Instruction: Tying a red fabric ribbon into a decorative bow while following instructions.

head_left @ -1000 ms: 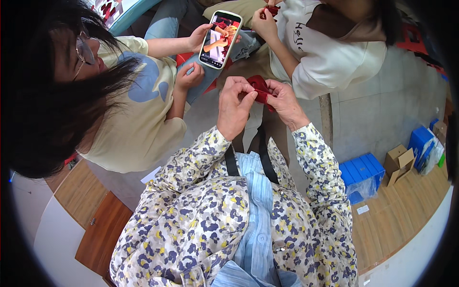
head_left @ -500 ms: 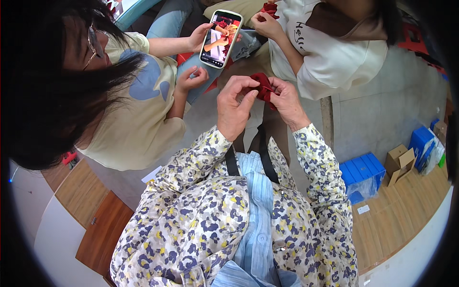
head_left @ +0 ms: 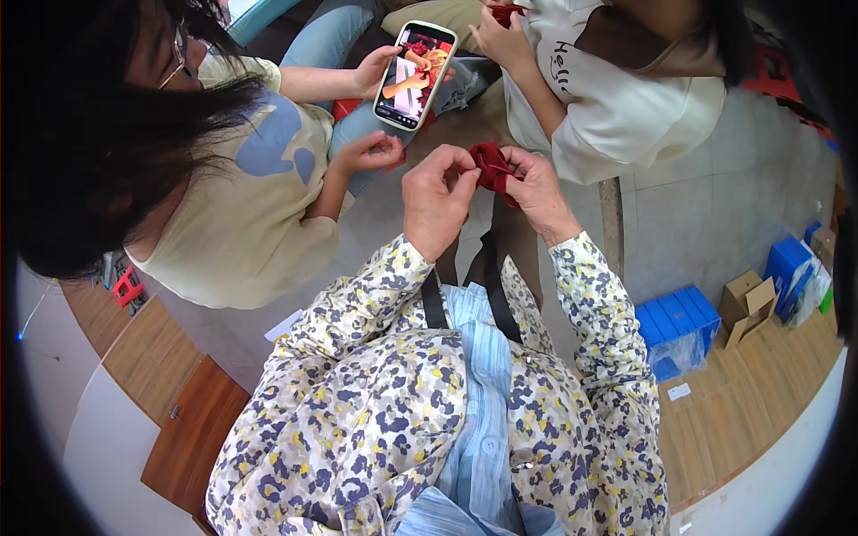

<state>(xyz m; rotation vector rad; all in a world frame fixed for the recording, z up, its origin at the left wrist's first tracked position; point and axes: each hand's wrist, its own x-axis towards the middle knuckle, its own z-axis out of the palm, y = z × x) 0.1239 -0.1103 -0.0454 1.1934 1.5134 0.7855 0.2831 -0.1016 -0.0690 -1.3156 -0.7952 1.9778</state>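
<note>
Holding a small red folded piece point(head_left: 492, 167) between them, the left hand point(head_left: 436, 198) and the right hand point(head_left: 536, 188) meet in the middle of the view, up in front of the person's chest. The fingers of both hands are curled in and pinch the red piece from each side. The left hand's fingertips press on its left edge. The right hand's thumb and fingers grip its right side. The red piece sits right between the two hands, touching both, and part of it is hidden by the fingers.

The person's sleeves are covered in blue, grey and yellow spots, over a light blue shirt with dark straps.

On the left sits another person in a pale yellow top. One of that person's hands holds up a phone point(head_left: 414, 62) with a picture on its screen, and the other hand pinches something small and red just beside the left hand. Across from them is a third person in a white top, whose hands hold another red thing near the top edge.

Down on the floor to the right are blue boxes point(head_left: 677, 322) and an open brown cardboard box point(head_left: 746, 304), well apart from the hands.
</note>
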